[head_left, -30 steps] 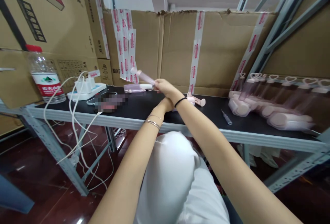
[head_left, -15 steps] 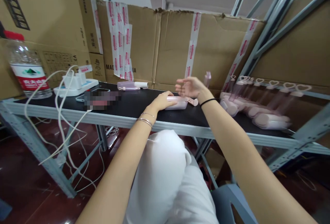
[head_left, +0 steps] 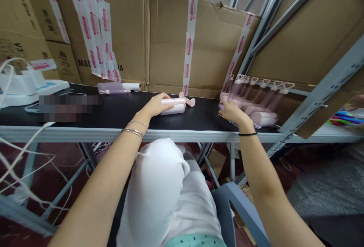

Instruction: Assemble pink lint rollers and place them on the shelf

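My left hand (head_left: pixel 156 105) is closed around the left end of a pale pink and white, bottle-like case (head_left: pixel 175 107) lying on the black tabletop. Touching its far right end is a small pink piece with rounded ends (head_left: pixel 189 100). Over to the right, my right hand (head_left: pixel 233 112) reaches the near left end of a row of pink cases (head_left: pixel 263 119). Its fingers are curled down there, and what they grip is hidden. Clear pinkish tubes with heart-shaped loops (head_left: pixel 265 83) rise from that row.
A lavender tube with a white end (head_left: pixel 118 87) lies at the back left. Further left are a phone (head_left: pixel 34 107), a white power strip (head_left: pixel 54 86) and loose cables. Taped cardboard (head_left: pixel 167 42) walls the back; a metal post (head_left: pixel 307 107) stands right. Colourful strands (head_left: pixel 348 117) lie beyond it.
My right hand has gone from above the middle of the table, fingers spread, to the row of pink cases. My left hand stays on its case. The view has turned right.
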`<state>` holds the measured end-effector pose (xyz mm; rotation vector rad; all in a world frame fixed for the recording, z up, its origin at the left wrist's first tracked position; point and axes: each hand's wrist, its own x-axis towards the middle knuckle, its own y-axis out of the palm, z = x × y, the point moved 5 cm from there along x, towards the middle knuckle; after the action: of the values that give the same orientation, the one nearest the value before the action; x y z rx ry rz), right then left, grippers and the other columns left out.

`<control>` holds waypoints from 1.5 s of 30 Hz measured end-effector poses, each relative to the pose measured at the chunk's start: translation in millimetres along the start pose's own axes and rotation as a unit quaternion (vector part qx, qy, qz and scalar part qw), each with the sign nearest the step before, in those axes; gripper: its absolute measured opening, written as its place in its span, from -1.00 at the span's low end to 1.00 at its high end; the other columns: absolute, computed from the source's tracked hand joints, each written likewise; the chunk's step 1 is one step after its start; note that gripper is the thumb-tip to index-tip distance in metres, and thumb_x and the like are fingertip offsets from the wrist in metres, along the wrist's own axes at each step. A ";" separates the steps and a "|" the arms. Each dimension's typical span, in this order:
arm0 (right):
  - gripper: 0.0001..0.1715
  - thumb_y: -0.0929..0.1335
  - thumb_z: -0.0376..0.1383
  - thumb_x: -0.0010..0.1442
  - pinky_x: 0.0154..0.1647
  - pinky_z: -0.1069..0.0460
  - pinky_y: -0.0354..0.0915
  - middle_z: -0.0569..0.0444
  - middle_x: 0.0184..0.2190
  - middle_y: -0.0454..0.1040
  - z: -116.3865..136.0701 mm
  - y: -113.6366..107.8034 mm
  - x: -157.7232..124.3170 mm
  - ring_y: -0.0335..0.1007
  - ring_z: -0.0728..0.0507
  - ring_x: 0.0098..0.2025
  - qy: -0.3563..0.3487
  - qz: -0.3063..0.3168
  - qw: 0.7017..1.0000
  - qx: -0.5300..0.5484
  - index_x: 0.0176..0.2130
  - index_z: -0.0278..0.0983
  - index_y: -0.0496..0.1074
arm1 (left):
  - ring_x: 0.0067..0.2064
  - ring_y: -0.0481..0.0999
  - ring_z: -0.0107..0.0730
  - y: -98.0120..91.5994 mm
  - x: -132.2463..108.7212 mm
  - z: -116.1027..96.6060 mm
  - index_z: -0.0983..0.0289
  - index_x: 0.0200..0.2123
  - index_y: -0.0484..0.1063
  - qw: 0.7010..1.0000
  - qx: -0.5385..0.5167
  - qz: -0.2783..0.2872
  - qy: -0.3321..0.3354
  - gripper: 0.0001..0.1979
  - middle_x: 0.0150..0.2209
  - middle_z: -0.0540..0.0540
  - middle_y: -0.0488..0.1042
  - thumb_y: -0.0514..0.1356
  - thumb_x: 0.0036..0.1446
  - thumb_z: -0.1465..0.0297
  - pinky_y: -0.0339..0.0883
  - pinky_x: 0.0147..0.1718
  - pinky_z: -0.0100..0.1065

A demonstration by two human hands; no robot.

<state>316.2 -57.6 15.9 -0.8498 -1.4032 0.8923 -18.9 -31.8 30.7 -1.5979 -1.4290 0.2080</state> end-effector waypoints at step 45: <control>-0.59 0.40 -0.16 0.11 -0.69 0.12 0.05 0.33 -0.69 0.14 209.9 -31.9 99.3 0.08 0.09 -0.69 0.000 -0.020 0.606 0.795 -0.48 -0.20 0.08 | 0.06 0.48 -0.09 -1.4 -3.8 -6.1 0.28 0.03 0.42 1.000 0.001 0.011 -0.005 -0.44 0.03 0.20 0.52 0.28 -0.01 0.13 0.32 0.05 -0.25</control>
<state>104.4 11.7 88.6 0.5966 -0.1533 1.5872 -17.0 -38.4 33.3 -1.6137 -1.4203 0.2302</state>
